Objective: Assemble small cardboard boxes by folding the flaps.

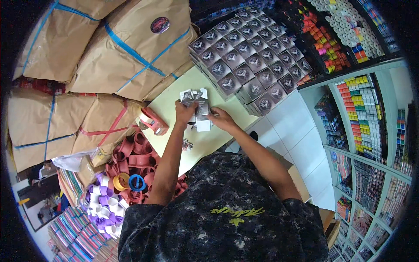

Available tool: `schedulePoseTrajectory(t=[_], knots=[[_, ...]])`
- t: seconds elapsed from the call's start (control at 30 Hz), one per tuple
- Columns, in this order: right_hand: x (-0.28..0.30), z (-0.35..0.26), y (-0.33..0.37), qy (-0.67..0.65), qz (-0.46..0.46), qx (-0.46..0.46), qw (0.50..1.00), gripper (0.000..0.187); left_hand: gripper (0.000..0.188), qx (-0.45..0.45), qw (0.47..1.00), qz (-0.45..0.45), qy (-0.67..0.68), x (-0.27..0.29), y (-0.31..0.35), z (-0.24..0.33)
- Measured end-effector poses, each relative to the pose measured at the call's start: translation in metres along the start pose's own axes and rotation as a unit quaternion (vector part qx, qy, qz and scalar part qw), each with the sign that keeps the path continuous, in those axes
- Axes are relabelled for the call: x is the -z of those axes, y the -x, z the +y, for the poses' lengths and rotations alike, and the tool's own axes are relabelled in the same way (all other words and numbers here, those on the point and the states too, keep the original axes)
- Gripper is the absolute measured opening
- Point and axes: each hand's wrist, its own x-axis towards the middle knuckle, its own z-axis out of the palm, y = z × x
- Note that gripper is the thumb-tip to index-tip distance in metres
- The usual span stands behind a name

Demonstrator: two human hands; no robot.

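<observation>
A stockroom surrounds the bench (pixel 214 140); between its left and right corners, left hand (pixel 186 112) and right hand (pixel 224 120) pinch a carton (pixel 202 109) with their fingers (pixel 213 114). Folding seems in hand, calling for steadied flaps (pixel 203 126).

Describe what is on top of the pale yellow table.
Stacked dark boxes, a red tape dispenser and a small patterned item. The left hand and right hand hold a grey carton. The tabletop beneath the boxes is hidden.

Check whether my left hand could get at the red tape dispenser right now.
Probably yes: the red tape dispenser is near your left hand, with nothing visible between them across the table, though that hand is on the grey carton and may need freeing first.
</observation>
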Motion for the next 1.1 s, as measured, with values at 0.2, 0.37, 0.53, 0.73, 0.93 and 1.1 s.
schedulePoseTrajectory(t=[0.2, 0.37, 0.53, 0.73, 0.93, 1.1], knots=[[0.020, 0.001, 0.048, 0.004, 0.013, 0.014, 1.000, 0.060, 0.083, -0.022, 0.999, -0.005, -0.032, -0.025, 0.039, -0.001], [0.034, 0.009, 0.068, 0.059, 0.037, -0.004, 0.998, 0.057, 0.085, -0.044, 0.998, 0.011, -0.038, -0.048, 0.062, -0.007], [0.043, 0.009, 0.079, 0.065, 0.061, 0.004, 0.996, 0.051, 0.083, -0.007, 0.999, 0.000, -0.045, -0.055, 0.079, 0.010], [0.045, 0.017, 0.086, 0.099, 0.111, 0.063, 0.987, 0.054, 0.083, 0.026, 0.988, -0.090, 0.124, -0.042, 0.104, 0.043], [0.049, 0.009, 0.090, 0.106, 0.141, 0.137, 0.975, 0.057, 0.075, 0.035, 0.990, -0.061, 0.121, -0.034, 0.134, 0.053], [0.052, -0.003, 0.081, 0.095, 0.065, 0.087, 0.990, 0.063, 0.064, 0.004, 0.981, -0.116, 0.153, -0.040, 0.136, 0.040]])
